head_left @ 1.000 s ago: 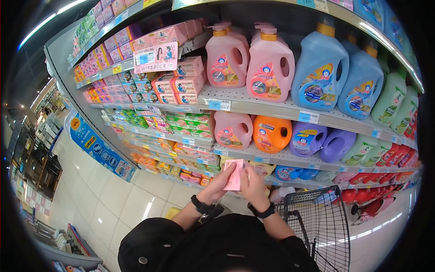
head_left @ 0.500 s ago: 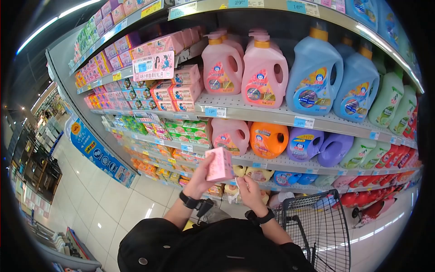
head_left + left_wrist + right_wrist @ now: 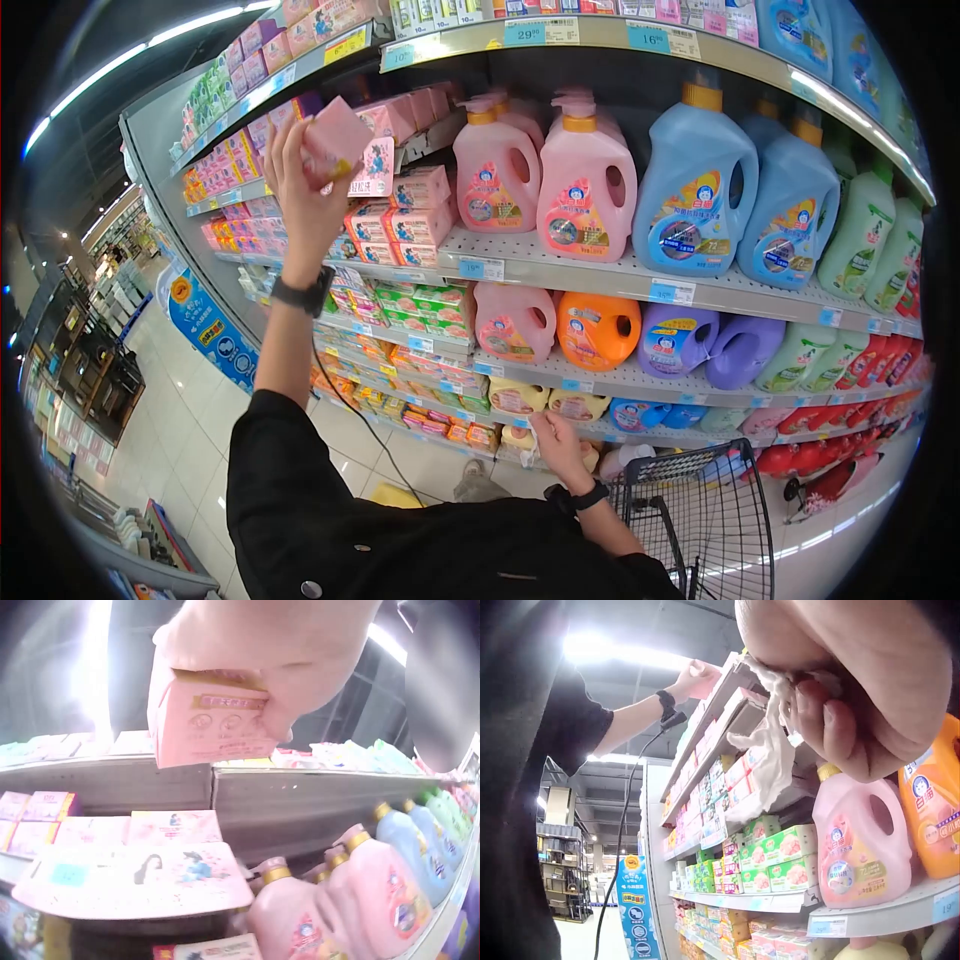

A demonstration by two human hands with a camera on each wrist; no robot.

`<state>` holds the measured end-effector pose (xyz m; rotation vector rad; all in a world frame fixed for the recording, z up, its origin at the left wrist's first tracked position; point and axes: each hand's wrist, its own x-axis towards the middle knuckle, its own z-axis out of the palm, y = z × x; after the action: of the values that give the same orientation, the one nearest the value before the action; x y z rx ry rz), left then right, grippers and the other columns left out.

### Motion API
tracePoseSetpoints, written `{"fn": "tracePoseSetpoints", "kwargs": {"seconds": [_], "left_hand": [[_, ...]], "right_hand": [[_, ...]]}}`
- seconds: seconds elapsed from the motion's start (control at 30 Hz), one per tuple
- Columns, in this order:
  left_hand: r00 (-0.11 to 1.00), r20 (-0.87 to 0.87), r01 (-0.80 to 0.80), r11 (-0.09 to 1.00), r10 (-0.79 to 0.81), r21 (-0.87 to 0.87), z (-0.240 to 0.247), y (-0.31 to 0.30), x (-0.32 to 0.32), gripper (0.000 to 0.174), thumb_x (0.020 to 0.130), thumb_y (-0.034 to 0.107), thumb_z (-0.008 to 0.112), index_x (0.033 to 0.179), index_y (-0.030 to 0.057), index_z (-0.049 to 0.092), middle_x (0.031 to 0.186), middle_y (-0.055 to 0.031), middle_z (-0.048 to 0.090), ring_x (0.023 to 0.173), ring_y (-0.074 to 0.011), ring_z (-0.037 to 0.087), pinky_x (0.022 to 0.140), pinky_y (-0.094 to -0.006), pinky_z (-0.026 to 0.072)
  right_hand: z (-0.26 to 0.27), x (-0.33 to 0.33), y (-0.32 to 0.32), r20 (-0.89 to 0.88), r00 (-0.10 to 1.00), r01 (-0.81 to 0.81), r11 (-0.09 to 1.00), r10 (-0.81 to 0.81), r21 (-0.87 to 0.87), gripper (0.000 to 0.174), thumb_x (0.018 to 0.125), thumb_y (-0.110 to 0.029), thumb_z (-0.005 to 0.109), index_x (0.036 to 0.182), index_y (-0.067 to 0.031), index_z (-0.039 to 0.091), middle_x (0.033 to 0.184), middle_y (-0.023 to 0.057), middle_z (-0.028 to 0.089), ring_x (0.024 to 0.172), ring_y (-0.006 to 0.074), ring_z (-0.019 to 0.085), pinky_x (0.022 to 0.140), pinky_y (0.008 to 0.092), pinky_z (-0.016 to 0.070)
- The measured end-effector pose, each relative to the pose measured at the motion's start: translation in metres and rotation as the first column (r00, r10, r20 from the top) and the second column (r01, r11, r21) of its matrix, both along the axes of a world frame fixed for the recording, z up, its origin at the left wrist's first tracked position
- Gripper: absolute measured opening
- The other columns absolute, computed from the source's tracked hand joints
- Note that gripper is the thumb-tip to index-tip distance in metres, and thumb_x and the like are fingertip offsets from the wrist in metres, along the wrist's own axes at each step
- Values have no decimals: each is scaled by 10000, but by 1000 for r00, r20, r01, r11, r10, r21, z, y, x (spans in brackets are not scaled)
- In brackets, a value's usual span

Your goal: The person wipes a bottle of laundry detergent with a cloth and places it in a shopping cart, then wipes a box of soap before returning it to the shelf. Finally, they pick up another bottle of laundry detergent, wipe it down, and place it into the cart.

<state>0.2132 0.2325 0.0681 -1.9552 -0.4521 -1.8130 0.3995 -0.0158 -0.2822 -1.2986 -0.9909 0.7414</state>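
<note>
Pink box [image 3: 338, 132], one, pinched in left hand [image 3: 303, 198] grip; white tissue [image 3: 777, 763], one, pinched in right hand [image 3: 561, 445].

A: Where does your light originate?
B: Overhead: a ceiling light [image 3: 96, 671] glares white, washing out your left-wrist view.
A: Any distortion?
B: Your head view bows the shelves [image 3: 580, 275] within black corners; the pink box [image 3: 335, 135] blurs.

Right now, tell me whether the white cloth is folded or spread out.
Neither: the white cloth is bunched in the right hand; the right wrist view shows a crumpled end hanging loose.
</note>
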Motion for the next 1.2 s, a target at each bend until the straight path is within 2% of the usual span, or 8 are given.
{"fn": "tracePoseSetpoints", "kwargs": {"seconds": [0.17,0.27,0.47,0.53,0.67,0.83,1.03,1.2], "left_hand": [[967,-133,-209,975,217,73,37,52,0,739,643,73,814,1296,228,504,1334,-157,332,1290,-394,251,1062,-478,255],[974,-149,-171,985,172,18,44,73,7,755,643,73,810,1312,228,495,1281,-164,358,1245,-378,291,1036,-471,274],[976,-122,-175,982,182,70,50,100,24,745,705,87,760,1367,212,440,1291,-189,353,1258,-396,284,1048,-481,260],[983,-96,-148,985,156,83,50,112,33,773,713,108,753,1395,223,408,1343,-208,330,1303,-419,255,1067,-492,243],[944,-236,-220,972,233,79,42,126,44,758,823,324,668,1469,202,291,1487,-237,177,1389,-456,117,1104,-538,160],[922,-229,-319,948,313,13,33,128,52,784,903,546,486,1505,146,185,1550,-228,39,1420,-449,18,1106,-583,86],[968,-174,-224,932,179,-287,11,148,64,803,901,548,478,1507,129,159,1550,-234,37,1424,-436,31,1101,-593,101],[926,-283,-319,918,250,-235,3,139,57,781,917,467,499,1496,73,154,1539,-244,88,1409,-456,82,1130,-511,126]], "right_hand": [[9,1,-1,-10,1000,21,999,-21,-25,303,963,-242,526,923,49,601,732,2,543,722,64,468,651,246,414],[14,1,0,-17,998,60,998,-60,13,296,948,-222,537,765,11,543,649,-15,456,647,55,409,586,238,353],[7,5,3,-118,992,27,998,-34,-60,298,952,-230,535,782,13,562,670,-38,480,655,46,422,587,222,356],[-7,8,7,-84,996,21,999,-24,-38,292,961,-252,530,910,24,609,692,-34,507,669,46,445,596,226,380],[-14,8,10,-15,999,34,999,-33,21,307,964,-257,530,988,32,633,714,-34,534,685,46,462,610,229,398],[-14,6,14,-77,997,-1,1000,0,-16,269,957,-224,533,814,-3,590,686,-58,467,659,30,404,573,209,341],[-29,6,12,-39,998,-51,994,48,-95,308,957,-261,531,877,30,598,676,-4,523,674,70,458,613,256,401],[-39,5,12,-87,994,-74,986,62,-150,313,956,-268,536,852,23,589,666,-7,496,660,65,436,600,258,389]]}}
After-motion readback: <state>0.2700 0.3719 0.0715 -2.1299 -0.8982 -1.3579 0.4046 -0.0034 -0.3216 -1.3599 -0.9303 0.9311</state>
